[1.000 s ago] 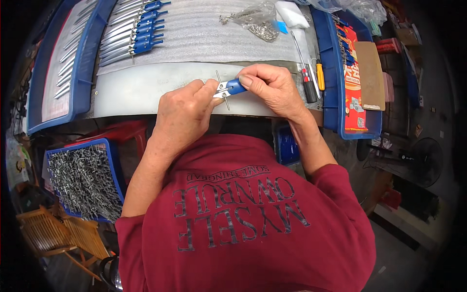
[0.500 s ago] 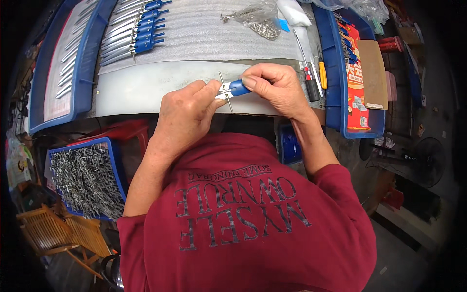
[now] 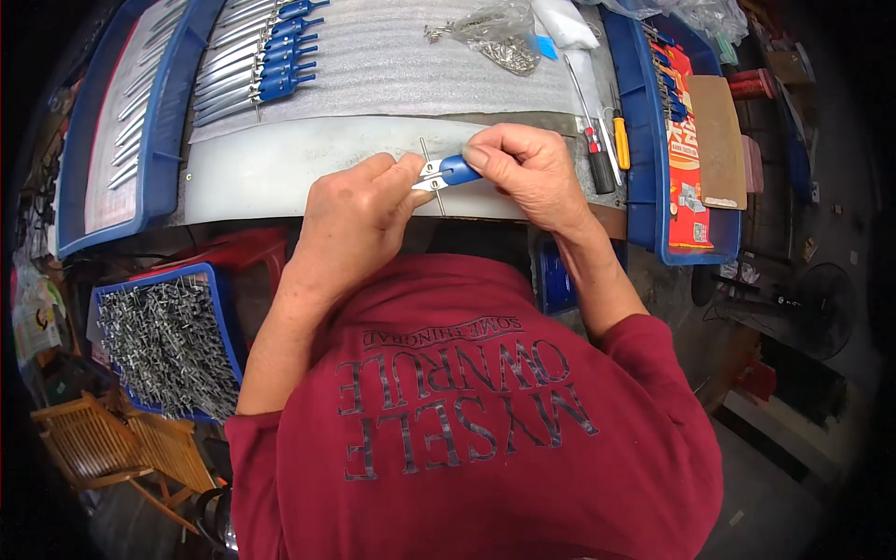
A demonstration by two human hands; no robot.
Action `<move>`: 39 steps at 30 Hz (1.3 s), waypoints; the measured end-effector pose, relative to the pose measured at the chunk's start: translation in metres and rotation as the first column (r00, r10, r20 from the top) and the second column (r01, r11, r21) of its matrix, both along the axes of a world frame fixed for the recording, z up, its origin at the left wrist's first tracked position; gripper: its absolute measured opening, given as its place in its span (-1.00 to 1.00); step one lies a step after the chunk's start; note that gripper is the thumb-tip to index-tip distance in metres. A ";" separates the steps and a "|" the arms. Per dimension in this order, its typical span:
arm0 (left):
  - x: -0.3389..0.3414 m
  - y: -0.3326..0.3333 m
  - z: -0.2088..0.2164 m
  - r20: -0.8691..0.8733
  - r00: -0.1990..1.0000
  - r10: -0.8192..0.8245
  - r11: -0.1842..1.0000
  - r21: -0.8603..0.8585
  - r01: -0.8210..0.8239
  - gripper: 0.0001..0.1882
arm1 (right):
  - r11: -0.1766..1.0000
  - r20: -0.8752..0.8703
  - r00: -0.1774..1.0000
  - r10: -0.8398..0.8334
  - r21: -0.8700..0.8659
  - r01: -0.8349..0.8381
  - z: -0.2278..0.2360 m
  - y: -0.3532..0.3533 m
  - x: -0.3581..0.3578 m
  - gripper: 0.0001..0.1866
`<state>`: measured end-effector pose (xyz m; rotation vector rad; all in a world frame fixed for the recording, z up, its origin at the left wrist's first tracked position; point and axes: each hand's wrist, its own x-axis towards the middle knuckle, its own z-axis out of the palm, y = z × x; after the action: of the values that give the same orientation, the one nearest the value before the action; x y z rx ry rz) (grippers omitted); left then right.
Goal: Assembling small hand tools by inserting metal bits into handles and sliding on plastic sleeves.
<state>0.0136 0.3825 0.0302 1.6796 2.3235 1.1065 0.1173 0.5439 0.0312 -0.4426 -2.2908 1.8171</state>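
Above the near edge of the bench I hold a metal piece with a blue end (image 3: 458,171) between both hands. My left hand (image 3: 359,207) is closed around its silver end, and its fingers hide most of that part. My right hand (image 3: 534,177) pinches the tip of the blue end between thumb and forefinger. A thin metal pin sticks out crosswise from the piece, close to my left fingertips. At the back left, a row of similar silver pieces with blue ends (image 3: 277,86) lies on a foam sheet (image 3: 373,84).
Blue trays flank the bench, the left tray (image 3: 161,159) with silver pieces, the right tray (image 3: 644,201) with blue-ended pieces and cardboard. Screwdrivers (image 3: 620,140) and a bag of small metal parts (image 3: 509,47) lie on the bench. A blue crate (image 3: 229,327) of metal parts stands lower left.
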 end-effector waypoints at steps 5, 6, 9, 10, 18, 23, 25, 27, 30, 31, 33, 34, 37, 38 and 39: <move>0.003 0.000 0.007 -0.016 1.000 -0.020 0.999 0.027 0.020 -0.80 | 1.000 -0.081 0.997 -0.019 0.018 0.021 0.000 -0.001 0.000 -0.87; 0.007 0.001 0.008 -0.090 0.995 0.032 0.999 0.009 -0.031 -0.81 | 0.998 -0.108 0.992 -0.062 0.003 0.062 -0.002 -0.003 -0.001 -0.88; 0.010 0.003 0.006 -0.170 0.981 0.096 0.995 0.005 -0.097 -0.81 | 0.984 -0.114 0.979 -0.170 -0.079 0.162 -0.004 -0.011 -0.001 -0.87; 0.011 0.004 0.004 -0.174 0.978 0.111 0.994 0.014 -0.110 -0.81 | 0.984 -0.115 0.979 -0.170 -0.078 0.162 -0.006 -0.014 -0.001 -0.87; 0.002 0.000 0.001 -0.050 0.998 0.043 0.999 -0.012 -0.043 -0.81 | 0.999 -0.003 0.999 -0.032 0.010 0.032 -0.004 -0.005 0.003 -0.83; 0.002 -0.001 0.001 0.003 1.000 -0.030 0.999 -0.023 0.030 -0.80 | 0.997 0.018 0.998 0.067 0.044 -0.068 -0.005 0.004 0.005 -0.83; 0.003 0.000 0.000 -0.014 0.999 0.029 1.000 0.011 -0.029 -0.80 | 0.998 -0.013 0.999 0.045 0.052 -0.044 -0.009 0.001 0.004 -0.83; 0.002 0.000 0.001 -0.032 0.999 0.032 0.999 -0.002 -0.032 -0.80 | 0.998 -0.054 0.998 -0.030 -0.048 0.027 -0.011 -0.003 0.003 -0.82; 0.002 0.001 0.000 -0.065 0.997 0.039 0.999 -0.010 -0.039 -0.80 | 0.969 0.066 0.996 -0.059 -0.238 0.073 -0.010 -0.002 0.004 -0.79; 0.002 0.001 -0.001 -0.078 0.996 0.042 0.999 -0.001 -0.042 -0.80 | 0.969 0.066 0.996 -0.060 -0.237 0.074 -0.010 -0.002 0.003 -0.79; 0.002 0.002 0.000 -0.092 0.995 0.046 0.999 -0.006 -0.047 -0.80 | 0.950 0.041 0.997 -0.070 -0.303 0.079 -0.010 -0.004 0.001 -0.75; 0.002 0.002 0.000 -0.106 0.993 0.051 0.999 -0.011 -0.052 -0.80 | 0.950 0.041 0.997 -0.070 -0.302 0.079 -0.011 -0.003 0.001 -0.75; 0.002 0.002 0.000 -0.123 0.991 0.050 0.999 -0.008 -0.051 -0.80 | 0.945 0.032 0.998 -0.058 -0.321 0.065 -0.014 -0.002 -0.001 -0.76; 0.002 0.002 0.000 -0.124 0.991 0.051 0.999 -0.008 -0.052 -0.80 | 0.960 0.012 0.998 -0.060 -0.274 0.061 -0.014 -0.003 -0.002 -0.77; 0.002 0.002 0.000 -0.131 0.990 0.056 0.998 -0.011 -0.058 -0.80 | 0.972 -0.009 0.998 -0.061 -0.227 0.057 -0.014 -0.003 -0.002 -0.77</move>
<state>0.0154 0.3844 0.0299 1.7416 2.4662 1.0145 0.1149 0.5411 0.0167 -0.5230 -2.0441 2.0533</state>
